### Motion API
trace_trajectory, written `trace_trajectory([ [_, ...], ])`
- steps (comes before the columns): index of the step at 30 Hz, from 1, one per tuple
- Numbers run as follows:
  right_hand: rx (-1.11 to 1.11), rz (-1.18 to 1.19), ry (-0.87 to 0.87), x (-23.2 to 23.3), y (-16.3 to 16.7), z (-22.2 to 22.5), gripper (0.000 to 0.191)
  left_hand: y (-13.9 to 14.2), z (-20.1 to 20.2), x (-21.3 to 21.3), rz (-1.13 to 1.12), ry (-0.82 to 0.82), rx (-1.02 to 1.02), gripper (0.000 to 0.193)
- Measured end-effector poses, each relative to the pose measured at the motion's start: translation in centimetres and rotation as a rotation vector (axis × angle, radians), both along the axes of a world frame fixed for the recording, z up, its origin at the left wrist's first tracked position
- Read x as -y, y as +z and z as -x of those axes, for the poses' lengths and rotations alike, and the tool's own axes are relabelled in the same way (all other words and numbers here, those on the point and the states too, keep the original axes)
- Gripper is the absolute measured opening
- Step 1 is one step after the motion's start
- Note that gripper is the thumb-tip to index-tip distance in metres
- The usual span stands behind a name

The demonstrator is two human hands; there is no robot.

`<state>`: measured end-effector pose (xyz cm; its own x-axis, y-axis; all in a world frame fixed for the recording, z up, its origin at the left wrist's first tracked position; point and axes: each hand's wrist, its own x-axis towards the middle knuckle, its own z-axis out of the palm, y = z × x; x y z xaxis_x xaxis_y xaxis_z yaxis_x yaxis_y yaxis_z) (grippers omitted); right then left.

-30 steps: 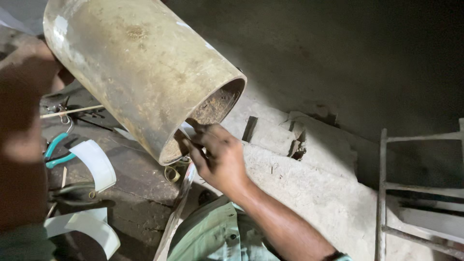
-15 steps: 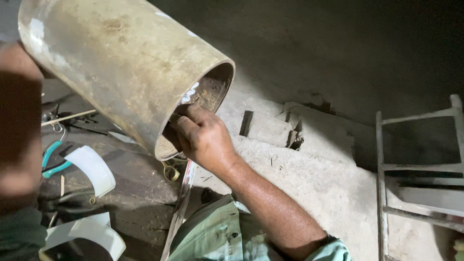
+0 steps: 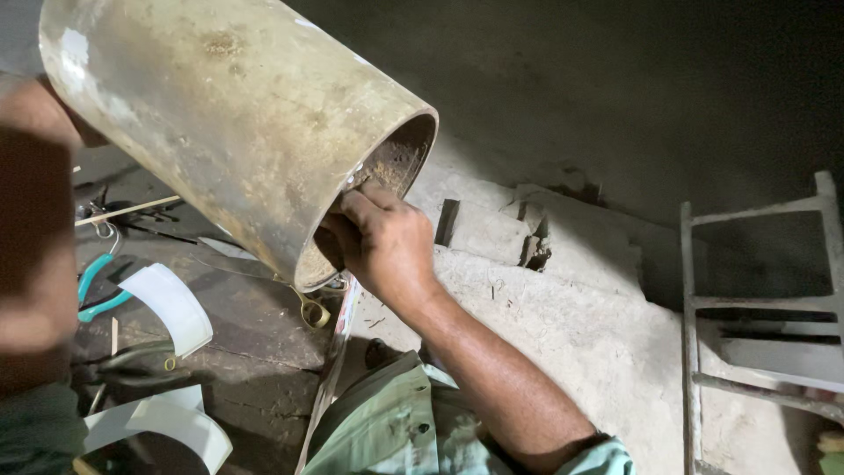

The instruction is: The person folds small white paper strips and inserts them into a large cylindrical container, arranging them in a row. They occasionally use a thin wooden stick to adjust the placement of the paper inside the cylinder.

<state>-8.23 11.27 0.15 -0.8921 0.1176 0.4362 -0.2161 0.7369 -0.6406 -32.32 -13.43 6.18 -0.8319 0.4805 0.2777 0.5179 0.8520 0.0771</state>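
Right hand (image 3: 380, 242) deeper inside rusty pipe (image 3: 237, 114)

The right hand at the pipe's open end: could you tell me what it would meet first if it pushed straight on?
The right hand points into the pipe mouth; its fingers already touch the rim. Going on, it would likely meet the rusty inner wall first, though depth inside is unclear.

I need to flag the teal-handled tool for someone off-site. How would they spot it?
Find the big rusty metal pipe held at upper left. Below its raised end, on the dark floor at the left edge, lie the pliers, beside a curved white strip. Only they have bright teal handles.
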Motion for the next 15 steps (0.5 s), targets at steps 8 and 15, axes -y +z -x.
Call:
trace_trajectory([
  [8,-0.146,-0.031,0.000,-0.1,0.0,-0.2,0.018,0.7,-0.3,-0.3,-0.011,0.024,0.020,0.016],
  [15,-0.208,-0.105,0.035,-0.4,-0.5,-0.6,0.018,0.8,-1.2,0.0,-0.023,0.054,0.038,0.015],
])
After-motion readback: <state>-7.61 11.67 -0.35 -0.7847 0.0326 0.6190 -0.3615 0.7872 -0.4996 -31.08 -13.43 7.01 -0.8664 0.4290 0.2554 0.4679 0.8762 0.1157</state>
